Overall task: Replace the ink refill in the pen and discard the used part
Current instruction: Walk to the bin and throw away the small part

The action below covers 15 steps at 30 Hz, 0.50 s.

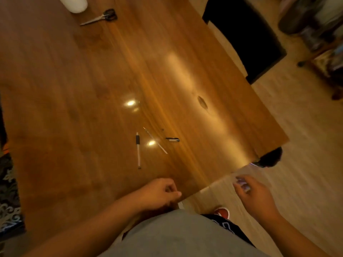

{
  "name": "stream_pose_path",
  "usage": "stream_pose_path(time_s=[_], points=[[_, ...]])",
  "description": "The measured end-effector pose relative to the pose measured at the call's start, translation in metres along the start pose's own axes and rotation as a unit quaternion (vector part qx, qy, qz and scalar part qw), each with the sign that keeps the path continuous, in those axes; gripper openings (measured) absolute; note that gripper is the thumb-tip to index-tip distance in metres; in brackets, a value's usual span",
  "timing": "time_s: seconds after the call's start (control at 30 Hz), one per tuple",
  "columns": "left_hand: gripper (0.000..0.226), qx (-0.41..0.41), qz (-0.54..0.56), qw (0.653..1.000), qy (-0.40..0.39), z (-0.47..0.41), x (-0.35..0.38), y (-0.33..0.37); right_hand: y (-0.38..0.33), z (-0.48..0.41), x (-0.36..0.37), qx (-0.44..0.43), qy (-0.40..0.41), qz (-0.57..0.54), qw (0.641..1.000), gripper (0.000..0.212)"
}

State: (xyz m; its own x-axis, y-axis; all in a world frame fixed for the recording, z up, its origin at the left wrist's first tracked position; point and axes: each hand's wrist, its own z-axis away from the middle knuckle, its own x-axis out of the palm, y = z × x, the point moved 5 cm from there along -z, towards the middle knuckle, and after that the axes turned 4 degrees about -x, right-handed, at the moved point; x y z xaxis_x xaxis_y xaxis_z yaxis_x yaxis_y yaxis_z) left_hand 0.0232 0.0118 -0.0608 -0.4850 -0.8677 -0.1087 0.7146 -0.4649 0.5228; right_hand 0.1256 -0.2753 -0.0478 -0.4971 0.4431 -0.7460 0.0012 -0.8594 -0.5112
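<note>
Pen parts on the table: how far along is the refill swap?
Done: the pen body, a thin refill and the cap lie apart on the table. In hand: the left hand and right hand show nothing clearly held. Left: insert refill, reassemble, discard the old one.

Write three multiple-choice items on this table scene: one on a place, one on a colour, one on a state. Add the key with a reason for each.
1. Where are the scissors?
A. far end of the table
B. beside the pen barrel
C. on the floor

2. The grip of the pen barrel is:
A. red
B. black
C. green

3. The left hand is:
A. gripping the pen barrel
B. over the near table edge, touching no pen part
C. holding the scissors

Key: A, they lie near the white object; B, dark band near its top; B, the barrel, thin refill and cap lie apart from it.
</note>
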Motion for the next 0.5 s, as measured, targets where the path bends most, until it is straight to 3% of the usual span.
stream_pose_path(time_s=[0.13,0.23,0.4,0.5], points=[[0.031,0.007,-0.129,0.99,-0.051,-0.03,0.072,0.041,0.105,0.058,0.007,0.154,-0.078,-0.082,0.982,0.025],[0.031,-0.031,-0.127,0.987,-0.09,-0.058,0.134,0.059,0.183,0.11,0.01,0.24,-0.127,-0.116,0.955,0.027],[0.024,-0.059,-0.209,0.976,0.02,-0.102,0.203,0.074,0.291,0.204,0.004,0.318,-0.096,-0.172,0.927,0.025],[0.018,-0.063,-0.238,0.969,0.033,-0.108,0.229,0.088,0.342,0.258,0.003,0.371,-0.107,-0.206,0.899,0.024]])
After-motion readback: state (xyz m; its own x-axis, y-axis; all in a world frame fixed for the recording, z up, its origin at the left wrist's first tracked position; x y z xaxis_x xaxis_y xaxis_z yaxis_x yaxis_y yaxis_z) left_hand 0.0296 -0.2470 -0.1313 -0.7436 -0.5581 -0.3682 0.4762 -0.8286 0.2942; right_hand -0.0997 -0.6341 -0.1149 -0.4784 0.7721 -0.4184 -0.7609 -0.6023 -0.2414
